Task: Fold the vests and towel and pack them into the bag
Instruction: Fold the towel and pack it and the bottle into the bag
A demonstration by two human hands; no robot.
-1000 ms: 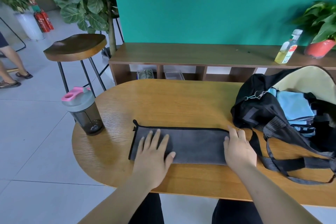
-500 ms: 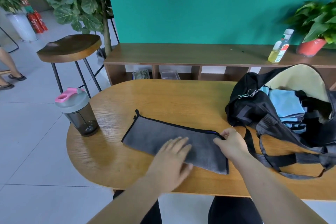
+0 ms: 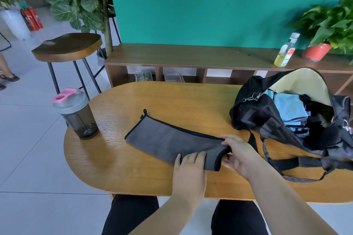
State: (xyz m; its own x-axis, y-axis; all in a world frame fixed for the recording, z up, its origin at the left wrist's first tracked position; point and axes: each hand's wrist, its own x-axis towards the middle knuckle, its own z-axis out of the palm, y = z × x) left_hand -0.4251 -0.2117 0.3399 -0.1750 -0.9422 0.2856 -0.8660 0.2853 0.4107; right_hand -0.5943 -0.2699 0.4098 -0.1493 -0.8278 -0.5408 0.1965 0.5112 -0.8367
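One towel [image 3: 168, 139] near the table [image 3: 172, 99] front edge; right hand [image 3: 240, 156] pinches its raised end, left hand [image 3: 189, 171] presses flat on it. One bag [image 3: 254, 114].

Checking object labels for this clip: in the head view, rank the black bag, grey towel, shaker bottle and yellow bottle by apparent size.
black bag
grey towel
shaker bottle
yellow bottle
The yellow bottle stands farther back on the shelf, so its true size against the shaker is unsure.

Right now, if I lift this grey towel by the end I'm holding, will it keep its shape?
Probably not: the grey towel curls limply where the right hand grips its end, so it should droop. It looks thin, so likely light.
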